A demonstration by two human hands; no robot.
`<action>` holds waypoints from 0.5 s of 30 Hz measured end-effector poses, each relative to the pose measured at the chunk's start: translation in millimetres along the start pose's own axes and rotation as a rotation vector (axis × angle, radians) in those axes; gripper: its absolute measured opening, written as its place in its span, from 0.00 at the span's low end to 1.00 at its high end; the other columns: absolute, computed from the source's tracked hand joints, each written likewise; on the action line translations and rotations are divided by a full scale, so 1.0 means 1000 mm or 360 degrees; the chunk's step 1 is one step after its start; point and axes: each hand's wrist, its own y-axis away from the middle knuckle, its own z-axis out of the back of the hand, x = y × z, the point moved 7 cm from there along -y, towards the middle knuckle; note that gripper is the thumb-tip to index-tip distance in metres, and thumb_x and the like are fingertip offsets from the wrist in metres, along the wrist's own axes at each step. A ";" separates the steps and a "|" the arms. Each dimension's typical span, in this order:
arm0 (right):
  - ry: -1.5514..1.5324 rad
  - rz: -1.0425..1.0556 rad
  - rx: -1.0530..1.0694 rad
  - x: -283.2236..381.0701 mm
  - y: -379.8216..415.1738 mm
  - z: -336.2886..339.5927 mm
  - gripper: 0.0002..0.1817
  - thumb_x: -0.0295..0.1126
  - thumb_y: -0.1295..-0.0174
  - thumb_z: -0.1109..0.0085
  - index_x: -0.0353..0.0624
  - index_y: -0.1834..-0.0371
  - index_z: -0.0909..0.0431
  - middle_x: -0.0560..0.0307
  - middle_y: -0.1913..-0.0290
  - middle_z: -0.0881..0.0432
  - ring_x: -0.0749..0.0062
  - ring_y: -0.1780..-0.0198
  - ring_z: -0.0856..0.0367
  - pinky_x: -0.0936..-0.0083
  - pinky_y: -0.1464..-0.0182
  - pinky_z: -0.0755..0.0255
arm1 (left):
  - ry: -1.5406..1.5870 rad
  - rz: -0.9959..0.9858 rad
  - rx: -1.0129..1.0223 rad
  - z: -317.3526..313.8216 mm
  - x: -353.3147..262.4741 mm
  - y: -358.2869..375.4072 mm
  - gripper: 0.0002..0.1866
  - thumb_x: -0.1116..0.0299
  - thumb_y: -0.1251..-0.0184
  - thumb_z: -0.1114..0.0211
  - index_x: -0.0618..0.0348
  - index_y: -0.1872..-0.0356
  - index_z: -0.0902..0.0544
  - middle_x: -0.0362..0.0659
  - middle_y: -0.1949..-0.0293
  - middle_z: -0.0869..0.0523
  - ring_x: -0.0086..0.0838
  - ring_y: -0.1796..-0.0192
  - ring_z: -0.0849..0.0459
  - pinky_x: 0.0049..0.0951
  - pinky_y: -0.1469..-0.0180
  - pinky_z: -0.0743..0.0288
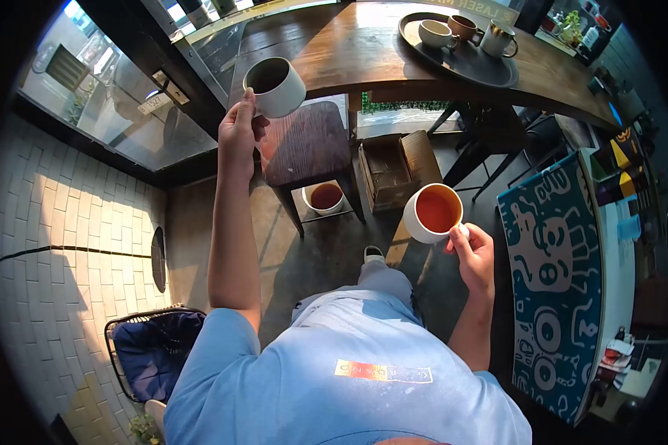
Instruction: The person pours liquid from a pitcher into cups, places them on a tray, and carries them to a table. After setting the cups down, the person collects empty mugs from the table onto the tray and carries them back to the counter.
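Note:
My left hand (243, 122) is stretched forward and grips a white mug (282, 89) with a dark inside, by its near side where the handle would be. That mug overlaps the front edge of the wooden table (334, 55) in this view. Lower and to the right, my right hand (470, 256) is closed on the handle of a second white mug (417, 226), whose inside looks orange-red. Another white cup (323, 212) with brownish-red contents shows low beside the legs of a wooden-topped stool (304, 144), between my two hands.
A dark oval tray (464, 70) on the table bears several cups. Under the table is an open cardboard box (382, 170). A counter with a blue-and-white patterned front (549, 282) stands at the right. A basket chair with a dark cushion (152, 356) is at the lower left, near a glass door (126, 104).

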 end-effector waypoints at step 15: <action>-0.0014 -0.0089 0.0314 -0.006 -0.140 0.036 0.11 0.33 0.35 0.41 0.35 0.69 0.20 0.64 0.76 0.22 0.87 0.73 0.26 0.88 0.70 0.34 | -0.0150 0.0208 -0.0223 -0.058 0.040 -0.088 0.20 0.49 0.31 0.42 0.57 0.70 0.20 0.35 0.78 0.23 0.15 0.76 0.30 0.17 0.71 0.35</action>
